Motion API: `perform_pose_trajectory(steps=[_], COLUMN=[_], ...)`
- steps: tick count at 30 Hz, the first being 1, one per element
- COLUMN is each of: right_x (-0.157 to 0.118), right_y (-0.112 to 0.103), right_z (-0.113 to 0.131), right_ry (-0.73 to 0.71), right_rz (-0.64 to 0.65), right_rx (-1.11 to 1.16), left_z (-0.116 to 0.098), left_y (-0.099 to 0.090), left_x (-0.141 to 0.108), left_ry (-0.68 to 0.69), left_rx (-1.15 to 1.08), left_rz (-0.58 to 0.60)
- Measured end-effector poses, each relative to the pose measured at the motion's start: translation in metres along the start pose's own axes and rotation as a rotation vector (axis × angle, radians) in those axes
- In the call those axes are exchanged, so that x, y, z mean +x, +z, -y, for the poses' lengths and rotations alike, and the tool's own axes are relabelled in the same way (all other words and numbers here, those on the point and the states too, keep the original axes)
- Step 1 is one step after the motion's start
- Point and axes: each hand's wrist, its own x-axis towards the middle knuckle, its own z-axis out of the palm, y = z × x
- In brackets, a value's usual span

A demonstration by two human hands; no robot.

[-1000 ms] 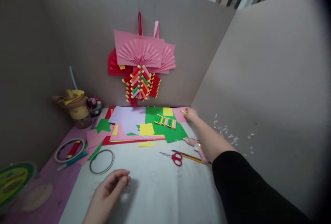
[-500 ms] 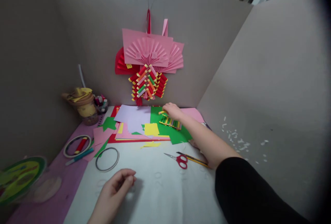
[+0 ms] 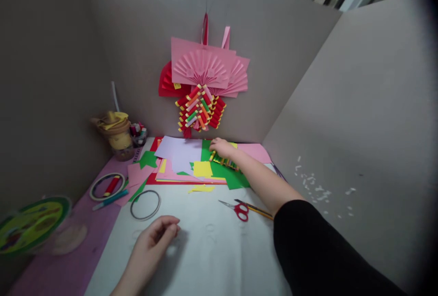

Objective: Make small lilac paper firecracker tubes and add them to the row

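Observation:
My right hand point(image 3: 221, 148) reaches to the back of the table, fingers closed round a small yellow-tipped paper roll point(image 3: 212, 156). It is at the left end of a row of green and yellow rolls point(image 3: 227, 163) lying on green paper point(image 3: 236, 181). My left hand point(image 3: 159, 236) rests low over the white table sheet point(image 3: 212, 259), its fingers curled with thumb and fingertips close together; whether something tiny is between them cannot be made out. Red-handled scissors point(image 3: 241, 211) and a pencil-like yellow and black tool point(image 3: 260, 211) lie before my right forearm.
Pink paper fans point(image 3: 201, 65) with colourful paper rolls hang on the grey back wall. At left are tape rings point(image 3: 145, 205), a blue pen point(image 3: 110, 200), a cup point(image 3: 119, 138) and a round green-rimmed lid point(image 3: 32, 225). White scraps point(image 3: 321, 191) dot the right side.
My right hand has lowered slightly left onto the end of the row, bringing its roll beside the others. The view has shifted slightly. My left hand has barely changed.

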Motion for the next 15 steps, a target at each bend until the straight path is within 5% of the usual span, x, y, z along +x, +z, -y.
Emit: perform_pose_trajectory(steps=[6, 9, 15], right_x=[-0.015, -0.005, 0.043], right_y=[-0.004, 0.006, 0.027], right_z=[0.035, 0.078, 0.129], right_ry=[-0.086, -0.189, -0.011], right_rz=[-0.237, -0.184, -0.146], right_rx=[0.205, 0.284, 0.293], left_z=[-0.004, -0.003, -0.004], left_y=[0.003, 0.005, 0.006], left_x=[-0.003, -0.004, -0.007], left_ry=[0.027, 0.040, 0.087], left_rx=[-0.022, -0.022, 0.009], left_rz=[-0.012, 0.019, 0.014])
